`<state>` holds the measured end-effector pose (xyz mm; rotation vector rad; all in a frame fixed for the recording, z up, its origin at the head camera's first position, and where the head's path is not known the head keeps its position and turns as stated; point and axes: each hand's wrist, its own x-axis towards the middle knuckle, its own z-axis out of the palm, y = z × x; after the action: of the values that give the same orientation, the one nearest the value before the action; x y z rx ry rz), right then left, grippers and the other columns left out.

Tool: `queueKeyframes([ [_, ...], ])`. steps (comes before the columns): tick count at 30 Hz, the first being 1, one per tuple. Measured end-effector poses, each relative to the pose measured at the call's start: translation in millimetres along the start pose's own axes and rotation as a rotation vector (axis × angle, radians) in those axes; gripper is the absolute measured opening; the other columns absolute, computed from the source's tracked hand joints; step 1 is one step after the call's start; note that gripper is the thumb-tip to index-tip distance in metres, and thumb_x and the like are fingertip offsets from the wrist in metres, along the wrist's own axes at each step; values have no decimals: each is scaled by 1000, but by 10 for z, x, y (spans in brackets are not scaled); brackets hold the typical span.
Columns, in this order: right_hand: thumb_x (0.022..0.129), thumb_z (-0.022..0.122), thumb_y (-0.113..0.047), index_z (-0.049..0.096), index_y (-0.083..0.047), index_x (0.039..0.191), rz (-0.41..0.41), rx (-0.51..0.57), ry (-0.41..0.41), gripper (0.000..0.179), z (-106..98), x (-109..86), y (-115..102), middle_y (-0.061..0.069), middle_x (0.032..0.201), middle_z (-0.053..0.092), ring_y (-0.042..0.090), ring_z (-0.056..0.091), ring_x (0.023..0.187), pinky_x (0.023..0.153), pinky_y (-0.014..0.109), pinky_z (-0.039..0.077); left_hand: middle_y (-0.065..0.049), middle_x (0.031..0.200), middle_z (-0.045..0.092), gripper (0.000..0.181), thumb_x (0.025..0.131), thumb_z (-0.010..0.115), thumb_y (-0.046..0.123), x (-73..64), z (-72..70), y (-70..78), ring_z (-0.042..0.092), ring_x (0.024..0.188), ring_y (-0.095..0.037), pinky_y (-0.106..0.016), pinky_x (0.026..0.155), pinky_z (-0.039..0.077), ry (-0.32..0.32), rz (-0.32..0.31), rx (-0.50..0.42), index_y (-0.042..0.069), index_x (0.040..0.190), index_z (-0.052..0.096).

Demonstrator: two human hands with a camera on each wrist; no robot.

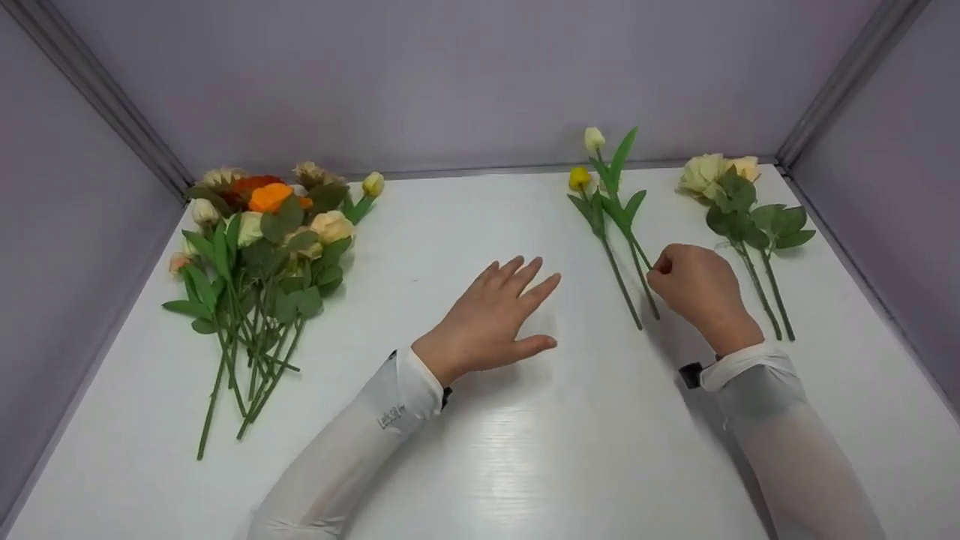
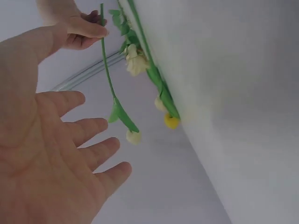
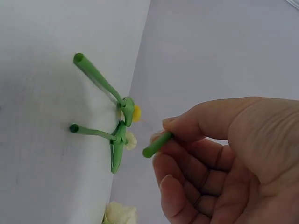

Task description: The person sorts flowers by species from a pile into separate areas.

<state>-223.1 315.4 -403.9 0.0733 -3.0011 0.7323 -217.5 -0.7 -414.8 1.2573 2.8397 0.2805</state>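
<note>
My right hand (image 1: 697, 289) pinches the lower stem of a white tulip (image 1: 594, 139) between thumb and fingers. The left wrist view has this tulip (image 2: 133, 136) raised off the table, its bloom pointing away from the hand; the cut stem end (image 3: 152, 150) pokes out past the fingertips. Beneath it lie a yellow tulip (image 1: 579, 178) and a second white tulip (image 3: 131, 140), partly hidden by leaves in the head view. My left hand (image 1: 491, 315) hovers palm down over the middle of the table, fingers spread and holding nothing.
On the left of the white table (image 1: 480, 450) lies a heap of mixed flowers, with an orange bloom (image 1: 270, 198) and a cream rose (image 1: 332, 226). At the right are a pale green rose (image 1: 703, 177) and a peach rose (image 1: 745, 167). Grey panels (image 1: 480, 82) enclose the table.
</note>
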Motion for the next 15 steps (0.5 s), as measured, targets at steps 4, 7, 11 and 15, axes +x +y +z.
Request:
queueKeyframes([
  [4, 93, 54, -9, 64, -4, 83, 50, -38, -91, 15, 37, 28, 42, 6, 65, 59, 24, 52, 58, 55, 37, 38, -7, 170, 16, 82, 101, 43, 69, -11, 145, 90, 11, 156, -28, -48, 125, 7, -26, 49, 18, 26, 165, 18],
  [7, 91, 54, -8, 65, -4, 83, 83, -46, -149, 15, 62, 42, 48, 6, 63, 60, 23, 54, 57, 54, 36, 40, -6, 170, 16, 81, 101, 41, 70, -8, 202, 146, 10, 156, -27, -47, 125, 6, -47, 87, 3, 26, 165, 18],
  [11, 91, 57, -10, 69, -3, 86, 108, -33, -200, 15, 84, 51, 42, 6, 67, 63, 23, 57, 60, 56, 37, 44, -5, 170, 17, 81, 101, 40, 70, -8, 216, 182, 10, 157, -25, -46, 125, 5, -72, 107, -15, 27, 165, 18],
  [15, 95, 64, -16, 69, -3, 86, 105, -23, -217, 17, 102, 52, 41, 6, 66, 63, 23, 57, 60, 59, 38, 44, -5, 170, 19, 80, 101, 41, 69, -13, 195, 179, 10, 157, -25, -45, 125, 5, -89, 102, -26, 26, 165, 19],
])
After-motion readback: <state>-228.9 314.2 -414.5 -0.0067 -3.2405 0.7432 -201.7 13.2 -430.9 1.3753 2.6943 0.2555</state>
